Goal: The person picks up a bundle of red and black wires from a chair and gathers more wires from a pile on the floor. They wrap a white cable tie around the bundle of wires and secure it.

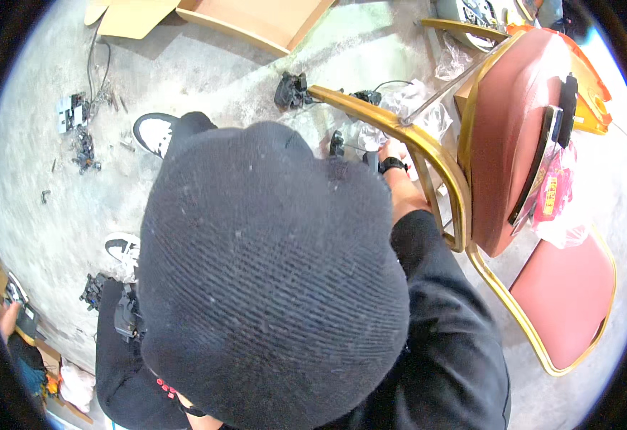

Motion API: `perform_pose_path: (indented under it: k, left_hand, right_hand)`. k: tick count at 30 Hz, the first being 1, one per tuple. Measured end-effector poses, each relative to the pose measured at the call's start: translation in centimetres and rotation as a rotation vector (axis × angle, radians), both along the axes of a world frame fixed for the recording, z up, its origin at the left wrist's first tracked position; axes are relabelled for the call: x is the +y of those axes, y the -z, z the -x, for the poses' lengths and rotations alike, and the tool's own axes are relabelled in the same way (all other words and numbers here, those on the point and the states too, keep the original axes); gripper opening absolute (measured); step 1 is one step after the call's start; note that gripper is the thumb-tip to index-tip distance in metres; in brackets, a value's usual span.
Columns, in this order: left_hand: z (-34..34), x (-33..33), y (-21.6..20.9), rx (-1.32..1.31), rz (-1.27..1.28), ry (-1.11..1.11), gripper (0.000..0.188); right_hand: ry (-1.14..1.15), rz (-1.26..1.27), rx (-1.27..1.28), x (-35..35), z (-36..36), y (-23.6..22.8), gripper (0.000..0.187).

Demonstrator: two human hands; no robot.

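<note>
Black, a small part sits left of the pink chair, beside the right hand; whether its fingers hold it cannot be told. The left hand is out of sight.

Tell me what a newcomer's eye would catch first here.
A large black ribbed knit cap dominates the middle. To its right, a pink padded chair with a gold metal frame stands out; at the cap's upper right edge shows a bare right hand with a black wristwatch.
</note>
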State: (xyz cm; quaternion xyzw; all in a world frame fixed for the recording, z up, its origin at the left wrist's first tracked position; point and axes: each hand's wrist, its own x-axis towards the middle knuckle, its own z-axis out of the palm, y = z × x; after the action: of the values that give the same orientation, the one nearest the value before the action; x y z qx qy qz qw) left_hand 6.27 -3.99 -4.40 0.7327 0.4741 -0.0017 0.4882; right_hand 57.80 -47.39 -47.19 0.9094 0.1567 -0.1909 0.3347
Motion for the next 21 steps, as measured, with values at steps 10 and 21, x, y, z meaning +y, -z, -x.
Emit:
perform_pose_path:
  k: [10, 21]
  left_hand:
    - [-1.4, -0.3, 0.1, -0.055, 0.052, -0.088, 0.022]
    - [-0.7, -0.9, 1.4, -0.026, -0.062, -0.031, 0.018]
  right_hand:
    - [0.013, -1.02, -0.359, 6.0, 5.0, -0.4, 0.038]
    - [0.809, -1.523, -0.657, 18.0, 3.9, -12.7, 0.045]
